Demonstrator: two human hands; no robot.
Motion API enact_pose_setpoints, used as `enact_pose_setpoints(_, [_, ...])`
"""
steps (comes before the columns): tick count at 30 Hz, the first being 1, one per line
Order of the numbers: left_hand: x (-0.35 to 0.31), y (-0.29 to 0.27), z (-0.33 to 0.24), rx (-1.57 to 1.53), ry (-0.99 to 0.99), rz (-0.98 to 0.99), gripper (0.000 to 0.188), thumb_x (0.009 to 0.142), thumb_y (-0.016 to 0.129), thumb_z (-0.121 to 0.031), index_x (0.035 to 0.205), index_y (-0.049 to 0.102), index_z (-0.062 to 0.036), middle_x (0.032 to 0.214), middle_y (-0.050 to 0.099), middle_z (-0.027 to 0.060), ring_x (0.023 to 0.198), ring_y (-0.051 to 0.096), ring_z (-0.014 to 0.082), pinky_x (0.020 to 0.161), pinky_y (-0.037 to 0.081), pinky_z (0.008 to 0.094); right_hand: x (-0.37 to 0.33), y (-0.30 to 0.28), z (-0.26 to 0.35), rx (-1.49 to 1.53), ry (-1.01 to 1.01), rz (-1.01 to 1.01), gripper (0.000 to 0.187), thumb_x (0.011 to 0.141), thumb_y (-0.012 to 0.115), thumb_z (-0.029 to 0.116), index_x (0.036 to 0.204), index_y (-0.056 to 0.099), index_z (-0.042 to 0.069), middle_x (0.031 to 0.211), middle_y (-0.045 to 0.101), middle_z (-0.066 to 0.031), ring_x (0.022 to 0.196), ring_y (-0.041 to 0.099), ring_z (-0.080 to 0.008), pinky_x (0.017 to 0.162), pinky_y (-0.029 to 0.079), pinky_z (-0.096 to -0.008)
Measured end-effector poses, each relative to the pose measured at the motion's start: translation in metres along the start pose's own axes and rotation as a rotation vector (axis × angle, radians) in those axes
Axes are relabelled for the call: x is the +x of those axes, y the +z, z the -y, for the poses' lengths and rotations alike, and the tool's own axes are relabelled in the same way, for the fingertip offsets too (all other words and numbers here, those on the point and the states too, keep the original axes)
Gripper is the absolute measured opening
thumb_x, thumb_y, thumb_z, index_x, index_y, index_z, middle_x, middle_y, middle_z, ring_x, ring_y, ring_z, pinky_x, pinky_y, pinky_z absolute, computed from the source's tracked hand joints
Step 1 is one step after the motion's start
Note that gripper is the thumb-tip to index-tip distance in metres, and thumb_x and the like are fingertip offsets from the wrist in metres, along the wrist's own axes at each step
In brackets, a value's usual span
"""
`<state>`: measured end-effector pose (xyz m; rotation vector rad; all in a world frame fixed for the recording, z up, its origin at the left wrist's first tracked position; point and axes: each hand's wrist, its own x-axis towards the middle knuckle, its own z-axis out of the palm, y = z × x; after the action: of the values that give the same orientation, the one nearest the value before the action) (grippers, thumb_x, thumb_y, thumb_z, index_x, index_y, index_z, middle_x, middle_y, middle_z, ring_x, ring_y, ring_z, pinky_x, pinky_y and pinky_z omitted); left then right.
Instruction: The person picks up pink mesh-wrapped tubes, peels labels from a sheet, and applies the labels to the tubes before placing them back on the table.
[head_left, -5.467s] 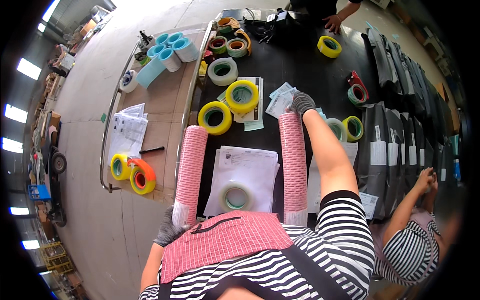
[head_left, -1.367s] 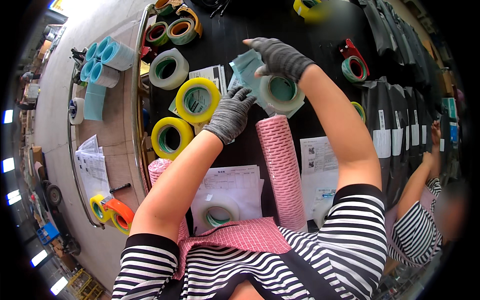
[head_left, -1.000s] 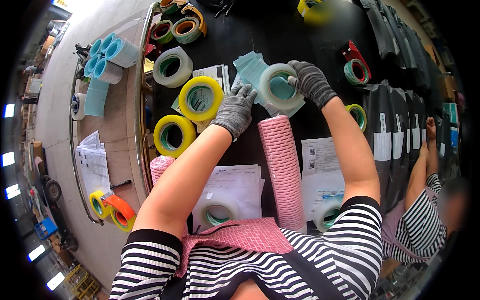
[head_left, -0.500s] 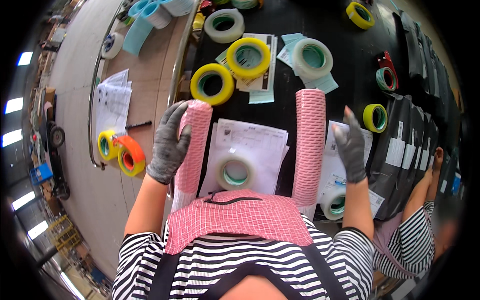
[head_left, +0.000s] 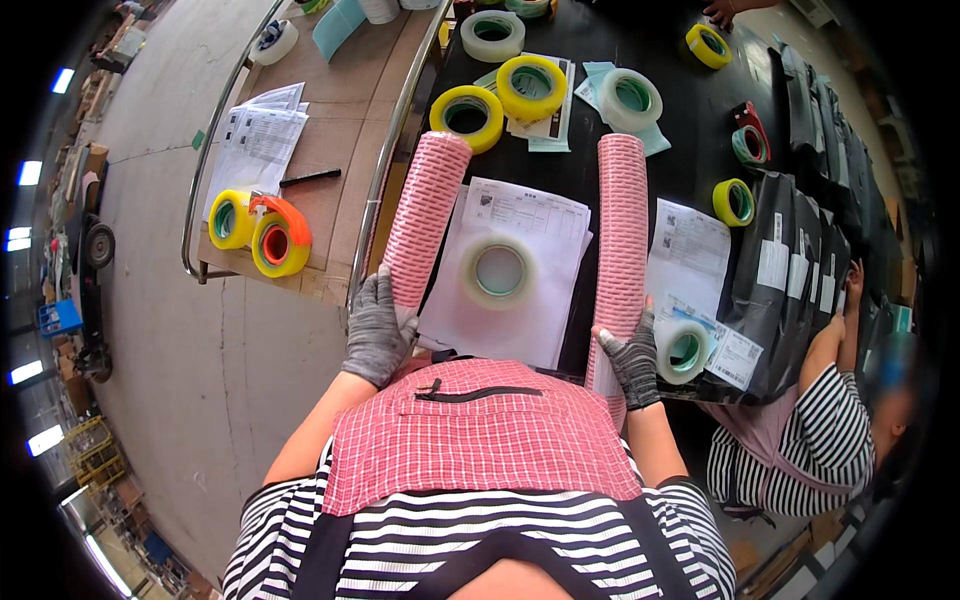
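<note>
Head view: my left hand, in a grey knitted glove, is at the near end of a glossy pink-and-white patterned cylindrical roll, thumb apart from fingers. My right hand, gloved alike, lies against the outer side of a second pink-and-white patterned roll, thumb reaching over its top. I can't tell whether either hand closes underneath, since the rolls hide that.

Both rolls lie lengthwise over the black tabletop, near ends toward my body, probably so that I can reach both at once. The left one slants inward at its far end; the right one runs nearly straight. Between them, a ring of translucent tape sits on printed white paper sheets, perhaps as a weight. Another translucent tape ring on papers just beside my right hand may serve likewise. Two yellow tape rings lie beyond the left roll, seemingly kept within reach.
</note>
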<state>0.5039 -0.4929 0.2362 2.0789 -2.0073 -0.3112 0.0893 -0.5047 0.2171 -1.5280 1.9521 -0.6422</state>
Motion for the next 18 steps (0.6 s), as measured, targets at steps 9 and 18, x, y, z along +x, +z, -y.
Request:
enact_pose_setpoints(9, [0.031,0.008,-0.002,-0.206,-0.266,0.152,0.117,0.064,0.089,-0.016,0.155,0.015,-0.0051,0.127,0.055,0.0181,0.118,0.055,0.0282,0.104,0.045,0.0356,-0.009,-0.003,0.015,0.076,0.06,0.006,0.106,0.063,0.087,0.026,0.148,0.029,0.002,0.127,0.059,-0.0242,0.112,0.061,-0.0324,0.097,0.05,-0.0389])
enact_pose_setpoints(18, [0.021,-0.043,-0.009,-0.757,0.169,0.022,0.107,0.068,0.081,-0.005,0.154,0.017,-0.0048,0.141,0.046,0.0163,0.125,0.053,0.0252,0.109,0.042,0.0355,-0.039,-0.025,0.017,0.662,0.019,-0.082,0.084,0.066,0.089,0.021,0.134,0.046,-0.003,0.117,0.062,-0.0125,0.101,0.062,-0.0209,0.091,0.053,-0.0336])
